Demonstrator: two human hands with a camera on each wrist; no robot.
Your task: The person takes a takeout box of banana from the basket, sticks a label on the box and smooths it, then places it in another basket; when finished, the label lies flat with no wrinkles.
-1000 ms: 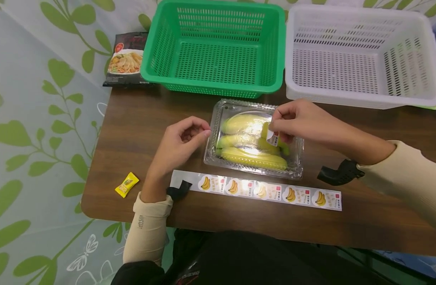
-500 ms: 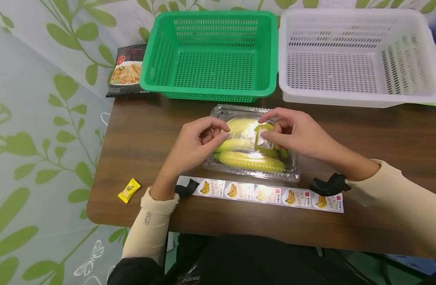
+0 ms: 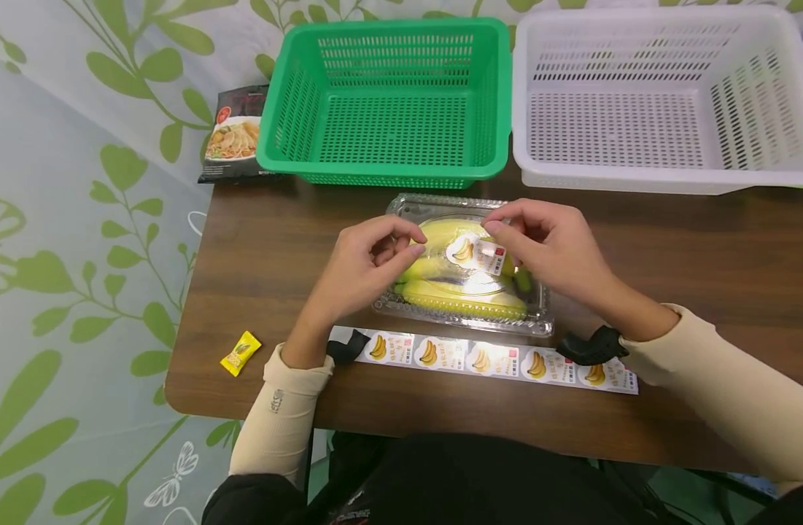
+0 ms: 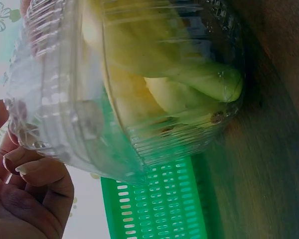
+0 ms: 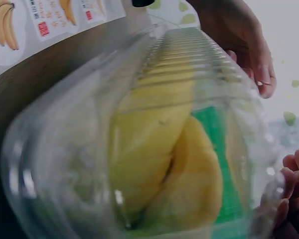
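Note:
A clear plastic clamshell box (image 3: 539, 302) of yellow-green bananas (image 3: 463, 299) rests on the table with its lid down. Over the lid is a banana sticker (image 3: 476, 254), printed side up. My right hand (image 3: 548, 237) pinches it near its upper edge between thumb and index finger; whether any of it touches the lid I cannot tell. My left hand (image 3: 371, 255) hovers over the box's left side, fingers loosely curled and holding nothing. In the left wrist view the bananas (image 4: 139, 55) show through the box wall.
A strip of banana stickers (image 3: 480, 357) lies in front of the box. Behind stand a green basket (image 3: 384, 171) and a white basket (image 3: 637, 179). A yellow packet (image 3: 241, 354) is at the left, a noodle pack (image 3: 233, 138) at the back left.
My right fingers have turned the sticker from partly curled and covered to face up, shifting it left over the lid. The left hand has moved slightly right, over the box's edge.

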